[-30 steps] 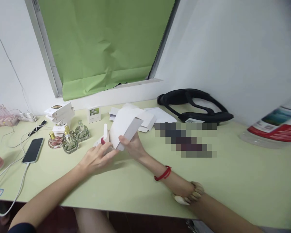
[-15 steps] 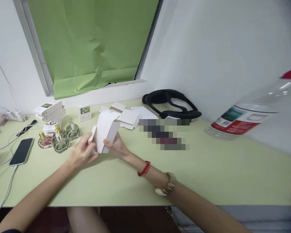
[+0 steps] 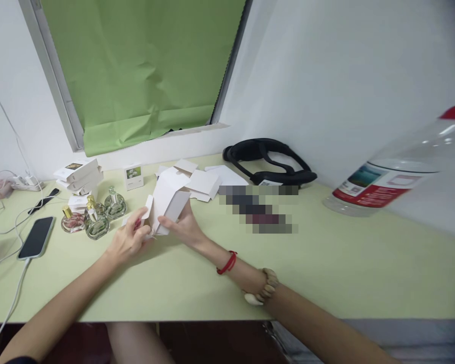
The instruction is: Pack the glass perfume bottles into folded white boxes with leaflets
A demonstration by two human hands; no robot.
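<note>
A white cardboard box (image 3: 168, 202) is held tilted above the table between my two hands. My right hand (image 3: 182, 225) grips its right side, the thumb across the near face and the other fingers behind it. At the box's lower left end, the fingers of my left hand (image 3: 132, 236) are bent around the flaps. One small flap (image 3: 147, 207) stands up beside them. Something dark red shows between the left fingers, too small to name. Left of that hand stand several glass perfume bottles, among them a green one (image 3: 115, 203) and a pink one (image 3: 73, 221).
Stacked white boxes (image 3: 79, 174) and a small upright box (image 3: 134, 177) stand at the back left. Flattened cartons (image 3: 202, 183) lie behind my hands. A phone (image 3: 37, 237) charges at left. A black headset (image 3: 269, 162) and a large plastic bottle (image 3: 382, 182) are at right.
My left hand has shifted slightly down and left at the box's end, and the small flap there is spread further from the box. The right hand keeps its grip.
</note>
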